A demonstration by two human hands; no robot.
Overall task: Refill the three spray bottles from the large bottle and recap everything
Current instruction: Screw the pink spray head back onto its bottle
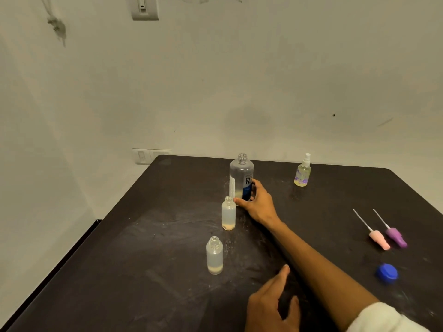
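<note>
The large bottle (241, 179) stands uncapped and upright on the dark table (148, 248), its blue label showing the letters "re" over "nu". The right hand (257, 204) grasps its lower part. Just in front of it stands an open frosted spray bottle (228, 213), and nearer still a second open one (214, 255). Right of it stands a capped floral spray bottle (302, 173). Far right of it lie a pink sprayer (377, 238), a purple sprayer (394, 236) and a blue cap (386, 273). The left hand (271, 305) hovers with relaxed fingers, holding nothing.

R hand (255, 204) grips large bottle (241, 178) | L hand (271, 305) open, idle
</note>
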